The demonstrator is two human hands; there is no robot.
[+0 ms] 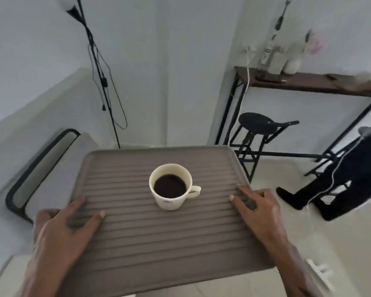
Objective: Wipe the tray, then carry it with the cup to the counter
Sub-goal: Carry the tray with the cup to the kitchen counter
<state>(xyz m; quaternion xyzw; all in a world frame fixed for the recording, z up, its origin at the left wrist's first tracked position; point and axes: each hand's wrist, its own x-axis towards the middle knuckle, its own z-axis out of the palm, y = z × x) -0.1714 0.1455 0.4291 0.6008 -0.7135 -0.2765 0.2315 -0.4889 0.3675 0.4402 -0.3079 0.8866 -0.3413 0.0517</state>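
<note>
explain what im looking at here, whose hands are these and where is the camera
There is only one picture, taken by a wide-angle camera worn on a person's head, looking forward and down. That is why the walls bend. No machine is involved: the left hand and the right hand are the wearer's own. Each grips one side of a grey ribbed tray, thumbs on top, held up in the air over the floor. Near the tray's middle stands a white cup of dark drink, its handle pointing towards the right hand. Ahead on the right are a dark console table against the wall and a black stool under it. At the right edge, another person's dark-clothed legs show.
</note>
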